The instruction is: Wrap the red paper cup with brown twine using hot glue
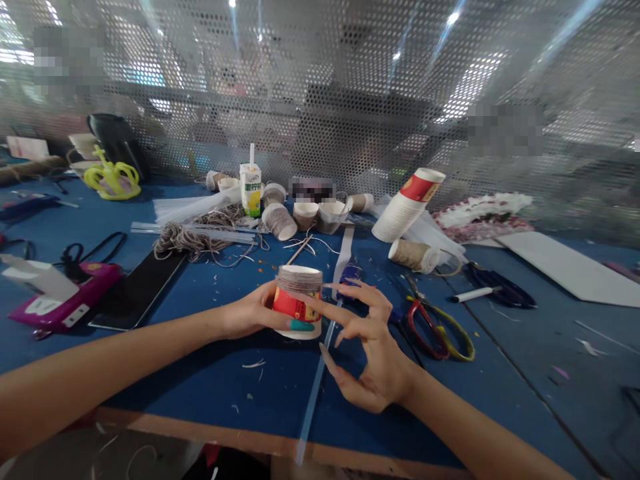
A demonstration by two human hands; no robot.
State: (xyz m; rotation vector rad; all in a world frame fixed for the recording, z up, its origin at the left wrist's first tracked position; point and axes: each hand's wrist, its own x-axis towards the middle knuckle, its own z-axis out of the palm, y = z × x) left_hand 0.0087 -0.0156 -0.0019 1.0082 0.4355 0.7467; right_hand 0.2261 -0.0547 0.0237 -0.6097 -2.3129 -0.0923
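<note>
My left hand (257,310) is closed around a paper cup (296,308) from its left side, with the thumb across the front. The cup is red and white, stands upright, and has grey-brown twine (300,280) wound around its upper part below the rim. My right hand (367,340) is at the cup's right side with its fingers apart. Its index finger reaches to the front of the cup; I cannot tell how firmly it touches. Behind the right hand a dark blue object (350,273) is partly hidden. A clear strip (313,400) lies below the hands.
Scissors (435,330) and a marker (475,294) lie at right, near a leaning stack of paper cups (407,207). Behind are twine-wrapped cups (280,221), a drink carton (251,190) and loose twine (190,241). A phone (143,293) and purple device (75,300) lie left.
</note>
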